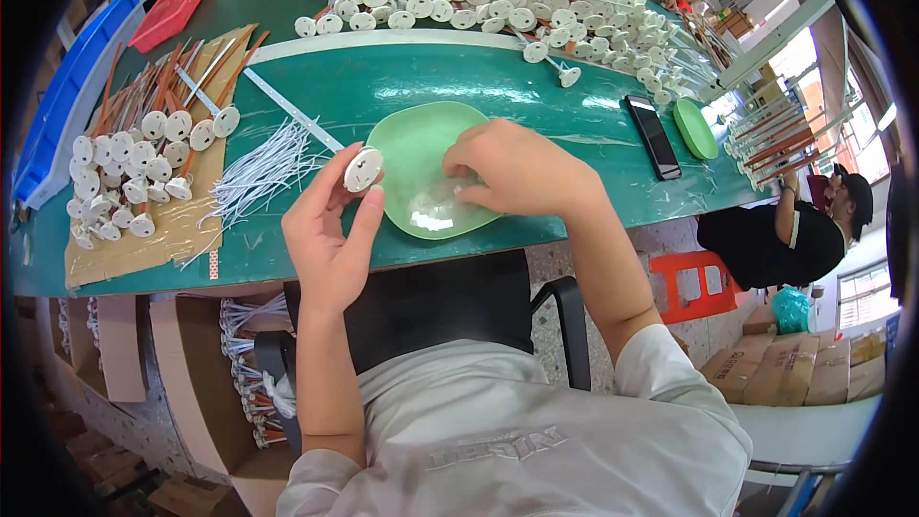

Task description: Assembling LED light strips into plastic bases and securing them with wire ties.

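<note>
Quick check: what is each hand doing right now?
Left hand: closed on a white round disc, held at the fingertips.
Right hand: fingers curled down into the green dish; whether it grips anything cannot be told.

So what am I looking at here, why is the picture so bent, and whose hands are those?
The camera is worn on a person's head and looks down through a fisheye lens, which bends straight edges. The hands are that person's own. The left hand holds up a white round disc. The right hand reaches into a light green dish of small clear pieces. On the green table lie a bundle of white wires, more white discs on cardboard, a big pile farther back and a black phone.
</note>
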{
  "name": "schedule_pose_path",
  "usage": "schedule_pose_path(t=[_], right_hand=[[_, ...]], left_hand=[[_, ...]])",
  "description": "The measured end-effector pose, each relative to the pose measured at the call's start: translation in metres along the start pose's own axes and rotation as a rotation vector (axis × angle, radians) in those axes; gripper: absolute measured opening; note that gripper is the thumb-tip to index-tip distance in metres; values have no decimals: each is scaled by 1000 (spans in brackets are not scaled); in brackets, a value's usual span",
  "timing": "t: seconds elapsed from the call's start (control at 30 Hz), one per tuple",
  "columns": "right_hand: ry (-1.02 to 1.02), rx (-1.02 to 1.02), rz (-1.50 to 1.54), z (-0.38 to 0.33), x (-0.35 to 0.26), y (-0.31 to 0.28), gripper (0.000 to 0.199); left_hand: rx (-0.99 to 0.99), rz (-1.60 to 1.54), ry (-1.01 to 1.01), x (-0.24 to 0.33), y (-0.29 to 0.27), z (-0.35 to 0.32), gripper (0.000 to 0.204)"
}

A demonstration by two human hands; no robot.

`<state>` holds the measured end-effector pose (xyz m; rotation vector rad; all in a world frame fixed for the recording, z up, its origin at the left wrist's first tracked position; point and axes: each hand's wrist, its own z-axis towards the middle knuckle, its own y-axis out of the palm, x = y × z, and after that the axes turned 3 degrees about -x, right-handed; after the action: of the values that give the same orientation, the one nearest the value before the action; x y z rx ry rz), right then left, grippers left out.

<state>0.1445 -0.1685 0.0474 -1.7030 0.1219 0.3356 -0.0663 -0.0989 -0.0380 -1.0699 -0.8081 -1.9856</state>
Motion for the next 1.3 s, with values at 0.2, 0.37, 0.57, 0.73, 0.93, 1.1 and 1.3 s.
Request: schedule_pose_path(t=[0.2, 0.37, 0.57, 0.73, 0.93, 1.1, 1.3], right_hand=[[-44, 89, 23, -2, -3, 2, 22], [-158, 317, 62, -15, -4, 1, 23], [-154, 421, 19, -20, -5, 6, 23], [-153, 465, -69, -17, -7, 11, 23], [-278, 574, -77, -13, -7, 15, 24], [-305, 590, -30, -8, -8, 17, 23], [-179, 522, 1, -9, -8, 22, 23]], left_hand=[[-44, 178, 111, 1, -3, -4, 40], [-30, 184, 109, 3, -2, -4, 39], [-28, 198, 109, 2, -1, -5, 39], [-21, 199, 101, 2, 0, -5, 38], [-13, 229, 94, 3, -1, -5, 36], [-11, 252, 125, 2, -2, -5, 36], [-19, 268, 156, 2, -2, -4, 35]])
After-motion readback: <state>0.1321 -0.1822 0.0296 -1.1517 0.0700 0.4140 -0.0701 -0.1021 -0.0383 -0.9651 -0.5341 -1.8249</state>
